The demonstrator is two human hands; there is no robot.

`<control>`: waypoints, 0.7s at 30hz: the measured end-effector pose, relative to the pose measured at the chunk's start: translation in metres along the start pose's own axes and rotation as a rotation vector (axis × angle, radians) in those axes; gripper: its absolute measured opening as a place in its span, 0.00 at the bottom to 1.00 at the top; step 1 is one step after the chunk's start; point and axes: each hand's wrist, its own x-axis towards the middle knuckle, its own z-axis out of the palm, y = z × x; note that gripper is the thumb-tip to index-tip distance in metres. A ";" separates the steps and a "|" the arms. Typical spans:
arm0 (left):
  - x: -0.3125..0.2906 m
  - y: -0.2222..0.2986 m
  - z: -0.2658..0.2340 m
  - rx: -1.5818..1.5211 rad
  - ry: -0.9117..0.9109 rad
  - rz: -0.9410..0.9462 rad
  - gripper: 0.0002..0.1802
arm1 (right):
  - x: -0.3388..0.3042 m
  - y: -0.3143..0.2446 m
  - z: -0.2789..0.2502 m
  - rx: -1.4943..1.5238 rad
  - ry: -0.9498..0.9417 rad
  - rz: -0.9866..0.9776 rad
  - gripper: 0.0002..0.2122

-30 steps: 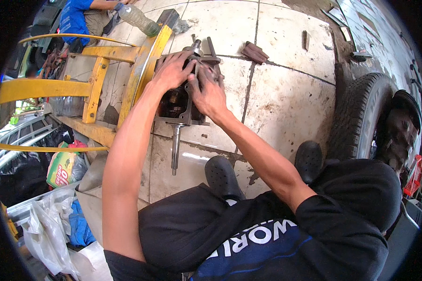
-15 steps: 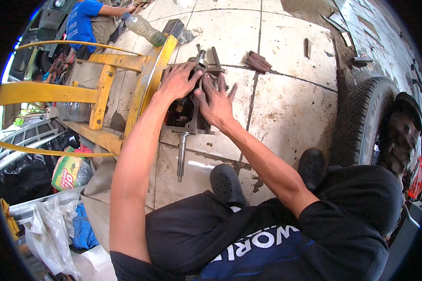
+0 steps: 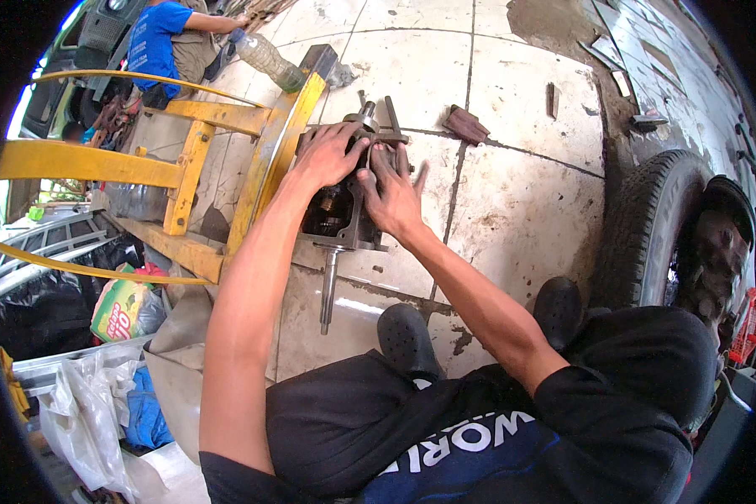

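A dark metal gearbox housing [image 3: 354,229] lies on the tiles before me, its top opening showing oily brown parts. From its near end a bright splined shaft [image 3: 329,290] points toward me. My left hand [image 3: 326,157] lies over the far left part of the housing, fingers bent over it and thumb toward the middle. At the right side rests my right hand [image 3: 395,195], fingers blackened and spread, their tips at the housing's far edge. A metal collar [image 3: 364,116] and a dark upright rod [image 3: 391,116] stick out just beyond my fingertips. What lies under the fingers is hidden.
A yellow metal frame [image 3: 189,172] stands close on the left, with a plastic bottle [image 3: 270,60] at its far end. Brown blocks [image 3: 466,125] lie beyond the housing. A tyre [image 3: 651,231] stands on the right. A person in blue [image 3: 155,50] sits at the far left.
The view has shifted slightly, so the scene sits a little lower and to the right. Both hands stay on the housing; the right fingers have moved a little at its far edge.
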 end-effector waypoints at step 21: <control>0.000 0.003 -0.006 -0.023 0.041 0.035 0.26 | 0.000 -0.003 -0.003 0.043 -0.012 0.121 0.35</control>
